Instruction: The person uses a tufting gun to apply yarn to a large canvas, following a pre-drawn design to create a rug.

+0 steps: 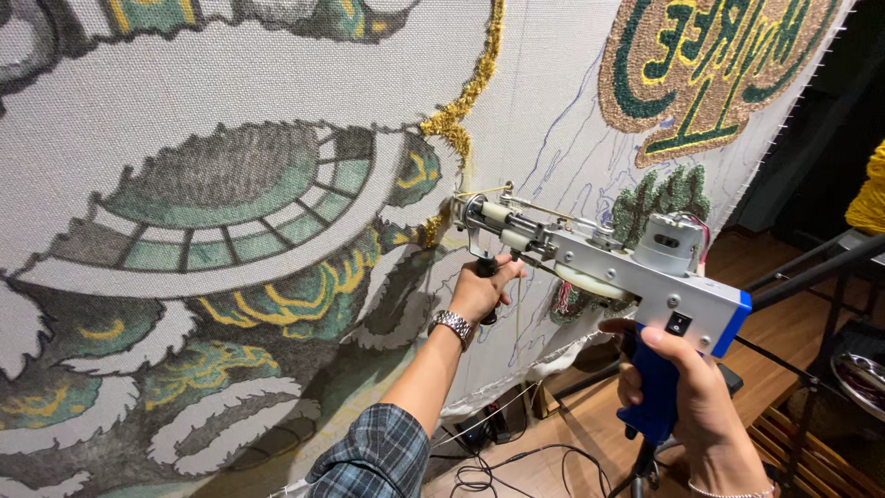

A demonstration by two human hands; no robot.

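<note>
A person is pressing a tufting gun (590,254) against stretched cloth (277,111), beside a gold yarn line (461,111). Left hand (479,290) is gripping the front handle, right hand (687,387) clamping the blue grip. Tilting or drifting could tear the cloth or stray the line.

Black cables (498,461) lie on the wooden floor (572,433) near a yellow yarn cone (868,198).
</note>
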